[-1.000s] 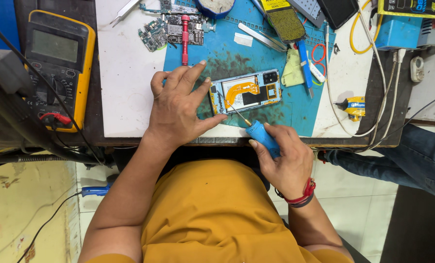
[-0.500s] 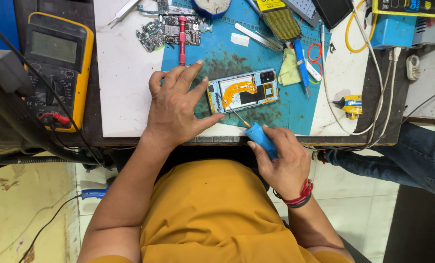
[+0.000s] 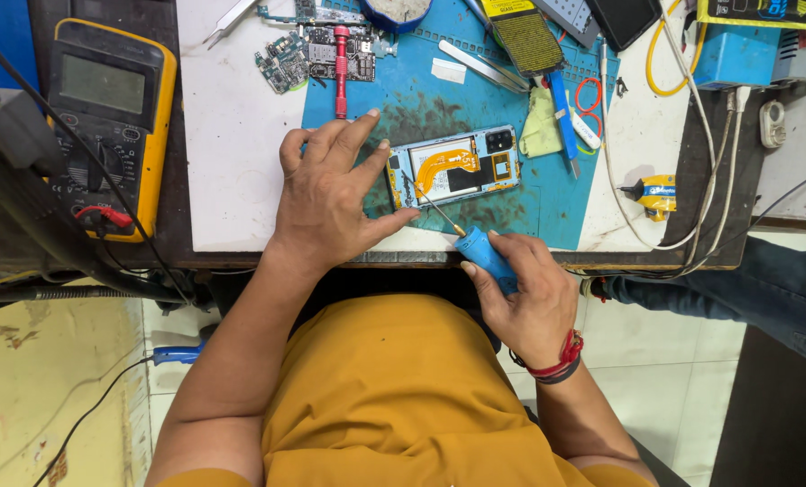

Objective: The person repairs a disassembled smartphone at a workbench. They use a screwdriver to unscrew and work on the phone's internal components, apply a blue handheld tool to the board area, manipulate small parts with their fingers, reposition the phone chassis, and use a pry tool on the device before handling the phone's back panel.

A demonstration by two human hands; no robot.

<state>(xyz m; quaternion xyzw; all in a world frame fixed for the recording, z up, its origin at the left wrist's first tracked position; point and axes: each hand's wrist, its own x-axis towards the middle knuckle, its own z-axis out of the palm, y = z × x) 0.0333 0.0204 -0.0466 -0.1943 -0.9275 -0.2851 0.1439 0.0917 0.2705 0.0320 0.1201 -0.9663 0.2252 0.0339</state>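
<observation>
An opened phone with an orange flex cable lies on a blue work mat on the bench. My left hand rests beside it, with thumb and fingers touching the phone's left end. A blue-handled screwdriver is gripped in my right hand at the bench's front edge. Its thin shaft reaches up to the phone's lower left part.
A yellow multimeter with leads sits at the left. Circuit boards and a red screwdriver lie behind the phone. Tweezers, a blue pen, a yellow cloth and white cables crowd the right. Another person's leg in jeans is at the right.
Both hands and the phone keep their relative positions. The view has shifted slightly; the screwdriver tip stays at the phone.
</observation>
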